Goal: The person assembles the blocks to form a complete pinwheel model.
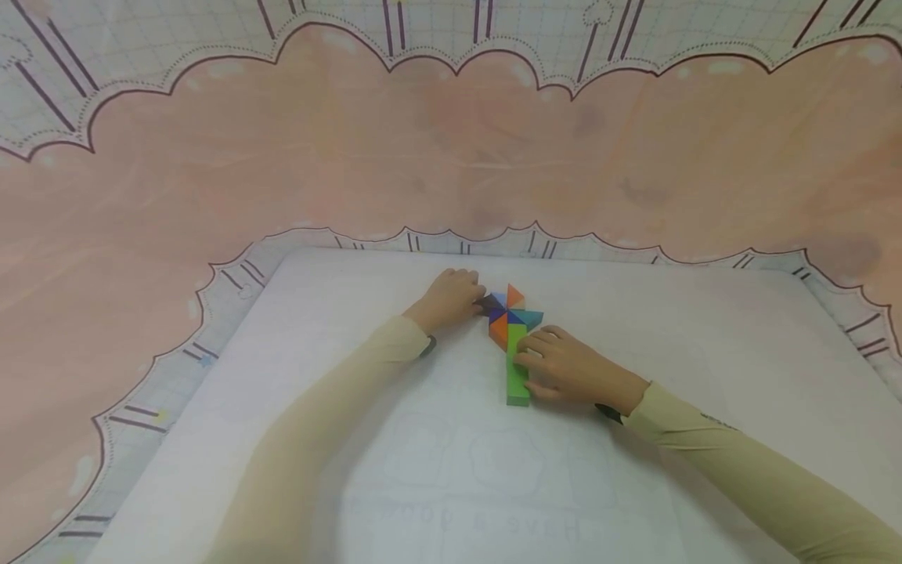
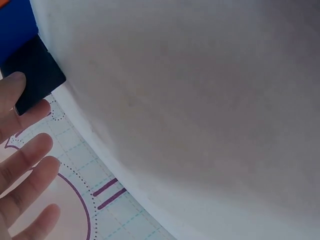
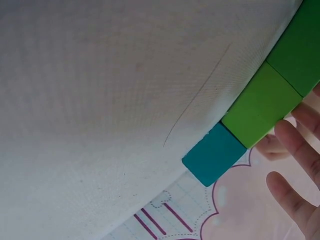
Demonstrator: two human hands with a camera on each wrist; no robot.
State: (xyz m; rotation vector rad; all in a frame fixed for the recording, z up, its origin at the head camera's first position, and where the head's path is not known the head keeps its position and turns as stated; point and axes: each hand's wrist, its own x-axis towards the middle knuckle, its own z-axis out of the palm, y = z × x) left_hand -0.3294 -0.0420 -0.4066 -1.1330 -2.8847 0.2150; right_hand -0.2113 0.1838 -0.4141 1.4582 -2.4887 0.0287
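Colored wooden blocks form a pinwheel shape on the white tabletop in the head view, with a green stem (image 1: 517, 368) of bar-like blocks below it. My left hand (image 1: 449, 298) pinches a black block (image 2: 37, 75) between thumb and forefinger, at the pinwheel's left side. Its other fingers stay apart from the blocks. My right hand (image 1: 574, 366) lies beside the stem, fingertips touching its right side. In the right wrist view, its fingers are spread along a light green block (image 3: 262, 105), which sits between a darker green block (image 3: 297, 50) and a teal block (image 3: 215, 154).
Orange triangular blocks (image 1: 515, 298) and several blue ones make up other parts of the pinwheel. The white tabletop (image 1: 352, 470) carries faint print. A pink and white patterned cloth (image 1: 451, 157) hangs behind it and runs along the sides.
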